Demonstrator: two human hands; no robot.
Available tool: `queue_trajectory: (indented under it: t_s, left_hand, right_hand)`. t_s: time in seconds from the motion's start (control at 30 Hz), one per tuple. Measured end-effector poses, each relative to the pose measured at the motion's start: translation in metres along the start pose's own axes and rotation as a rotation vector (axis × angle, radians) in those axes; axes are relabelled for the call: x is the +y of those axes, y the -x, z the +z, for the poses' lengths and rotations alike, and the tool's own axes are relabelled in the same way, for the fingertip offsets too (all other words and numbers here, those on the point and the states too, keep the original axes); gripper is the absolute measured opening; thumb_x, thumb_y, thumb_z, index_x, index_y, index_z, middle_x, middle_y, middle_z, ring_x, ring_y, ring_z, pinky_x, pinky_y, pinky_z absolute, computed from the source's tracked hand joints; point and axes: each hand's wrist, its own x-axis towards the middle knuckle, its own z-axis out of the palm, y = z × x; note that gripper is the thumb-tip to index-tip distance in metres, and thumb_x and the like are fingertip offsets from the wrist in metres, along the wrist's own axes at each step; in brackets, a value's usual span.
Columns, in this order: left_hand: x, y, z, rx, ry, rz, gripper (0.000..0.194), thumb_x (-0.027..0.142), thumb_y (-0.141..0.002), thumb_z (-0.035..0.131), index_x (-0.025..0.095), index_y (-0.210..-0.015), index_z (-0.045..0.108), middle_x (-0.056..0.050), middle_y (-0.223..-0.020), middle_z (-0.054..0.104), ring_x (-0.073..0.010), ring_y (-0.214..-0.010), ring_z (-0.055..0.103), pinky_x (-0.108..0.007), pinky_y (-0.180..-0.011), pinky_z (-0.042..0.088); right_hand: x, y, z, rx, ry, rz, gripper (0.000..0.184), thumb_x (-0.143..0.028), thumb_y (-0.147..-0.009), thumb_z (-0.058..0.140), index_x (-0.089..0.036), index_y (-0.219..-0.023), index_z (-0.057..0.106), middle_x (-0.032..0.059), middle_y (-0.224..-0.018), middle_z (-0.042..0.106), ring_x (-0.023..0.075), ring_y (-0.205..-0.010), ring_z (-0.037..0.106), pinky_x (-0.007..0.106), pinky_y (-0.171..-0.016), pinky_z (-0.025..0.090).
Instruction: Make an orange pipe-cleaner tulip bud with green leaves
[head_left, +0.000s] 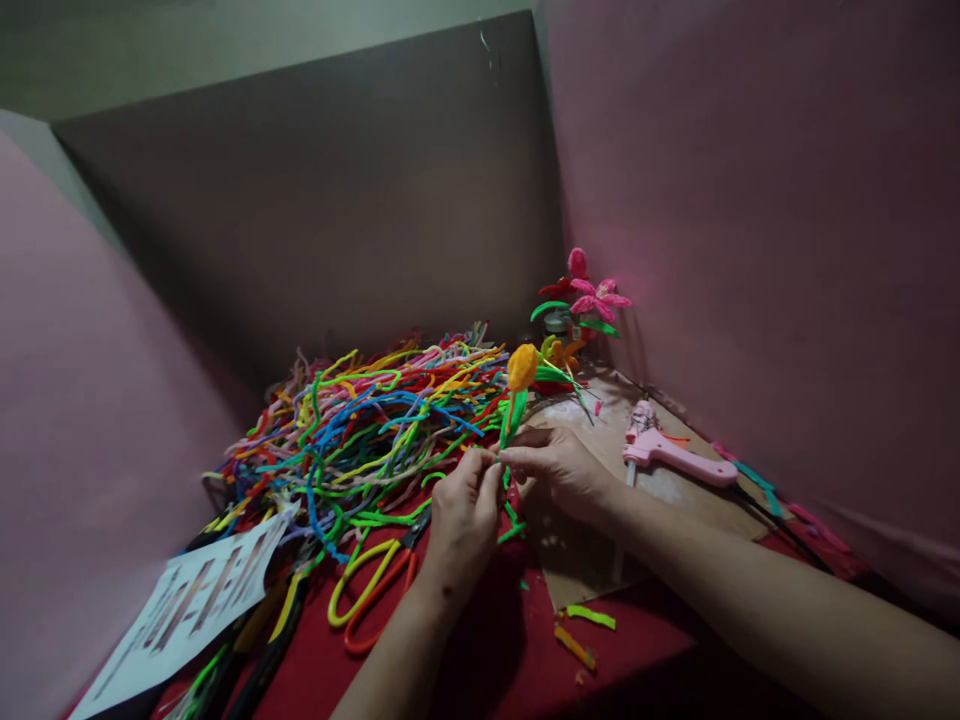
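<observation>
Both hands meet at the centre of the red table (495, 650). My left hand (463, 515) is closed in a pinch on the green stem of a pipe-cleaner flower (521, 368) with an orange-yellow head. My right hand (559, 465) grips the same green stem just to the right, fingers pressed together. The flower stands upright above the hands. A loose green end hangs below them.
A big heap of coloured pipe cleaners (367, 420) lies left of the hands. Scissors with yellow-orange handles (371, 590) rest in front of it. A pink glue gun (675, 455) lies on cardboard at right. Finished pink flowers (592, 295) stand in the corner. A printed sheet (187, 600) lies bottom left.
</observation>
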Motion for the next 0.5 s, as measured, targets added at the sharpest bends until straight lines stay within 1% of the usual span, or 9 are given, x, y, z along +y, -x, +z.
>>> queue_trajectory:
  t_s: [0.1, 0.2, 0.27, 0.33, 0.37, 0.4, 0.43, 0.5]
  left_hand:
    - [0.003, -0.003, -0.005, -0.172, 0.401, -0.193, 0.02, 0.031, -0.08, 0.053, 0.016, -0.067, 0.051, 0.005, -0.048, 0.045, -0.0052, -0.036, 0.035, -0.018, -0.037, 0.025]
    - [0.004, -0.007, -0.011, -0.337, 0.714, -0.332, 0.015, 0.028, -0.076, 0.06, 0.014, -0.077, 0.053, 0.007, -0.047, 0.044, -0.0015, -0.032, 0.028, -0.015, -0.035, 0.019]
    - [0.003, -0.008, -0.013, -0.436, 0.85, -0.384, 0.018, 0.028, -0.075, 0.062, 0.014, -0.082, 0.053, 0.008, -0.047, 0.042, 0.0002, -0.031, 0.024, -0.014, -0.035, 0.017]
    - [0.003, -0.008, -0.013, -0.479, 0.858, -0.376, 0.018, 0.029, -0.076, 0.06, 0.014, -0.083, 0.054, 0.008, -0.047, 0.042, 0.0001, -0.031, 0.024, -0.014, -0.036, 0.02]
    - [0.003, -0.008, -0.012, -0.462, 0.798, -0.344, 0.017, 0.031, -0.078, 0.058, 0.014, -0.082, 0.054, 0.007, -0.048, 0.044, -0.001, -0.032, 0.029, -0.015, -0.037, 0.023]
    - [0.003, -0.007, -0.01, -0.408, 0.697, -0.29, 0.017, 0.032, -0.08, 0.055, 0.015, -0.081, 0.054, 0.005, -0.05, 0.047, -0.0027, -0.034, 0.035, -0.016, -0.039, 0.027]
    - [0.003, -0.006, -0.008, -0.331, 0.558, -0.215, 0.017, 0.032, -0.081, 0.052, 0.015, -0.081, 0.055, 0.003, -0.054, 0.051, -0.0051, -0.039, 0.042, -0.018, -0.043, 0.032]
    - [0.0, -0.003, -0.002, -0.116, 0.212, -0.025, 0.015, 0.03, -0.081, 0.052, 0.016, -0.082, 0.059, -0.001, -0.065, 0.059, -0.0101, -0.054, 0.054, -0.022, -0.054, 0.04]
  right_hand:
    - [0.001, 0.0, -0.002, -0.038, -0.018, -0.021, 0.011, -0.019, -0.066, 0.067, -0.013, -0.057, 0.064, -0.0026, -0.055, 0.052, 0.0092, -0.055, 0.043, 0.025, -0.057, 0.032]
    - [-0.001, 0.002, -0.002, -0.091, -0.106, 0.005, 0.004, -0.015, -0.067, 0.064, -0.013, -0.064, 0.066, -0.0012, -0.06, 0.054, 0.0097, -0.057, 0.044, 0.026, -0.058, 0.033]
    - [-0.001, 0.002, -0.001, -0.134, -0.124, -0.004, 0.003, -0.014, -0.067, 0.063, -0.013, -0.067, 0.066, 0.0003, -0.064, 0.056, 0.011, -0.06, 0.047, 0.026, -0.06, 0.035]
    - [-0.001, 0.002, -0.002, -0.129, -0.109, -0.036, 0.003, -0.014, -0.066, 0.064, -0.014, -0.063, 0.065, 0.0007, -0.066, 0.057, 0.0114, -0.063, 0.048, 0.026, -0.061, 0.035]
    - [0.0, 0.001, -0.003, -0.104, -0.094, -0.048, 0.005, -0.015, -0.066, 0.064, -0.014, -0.061, 0.064, 0.0005, -0.066, 0.056, 0.0111, -0.062, 0.047, 0.026, -0.061, 0.035]
    - [0.0, 0.001, -0.003, -0.067, -0.073, -0.053, 0.007, -0.016, -0.066, 0.065, -0.014, -0.06, 0.063, 0.0, -0.065, 0.056, 0.0107, -0.061, 0.047, 0.025, -0.059, 0.034]
    - [0.001, 0.0, -0.004, -0.026, -0.051, -0.051, 0.007, -0.017, -0.066, 0.066, -0.014, -0.06, 0.063, -0.0003, -0.063, 0.056, 0.0104, -0.06, 0.046, 0.025, -0.058, 0.034]
    - [0.002, -0.001, -0.004, 0.051, -0.008, -0.05, 0.008, -0.02, -0.066, 0.067, -0.014, -0.061, 0.064, -0.001, -0.06, 0.055, 0.0101, -0.057, 0.045, 0.025, -0.056, 0.033]
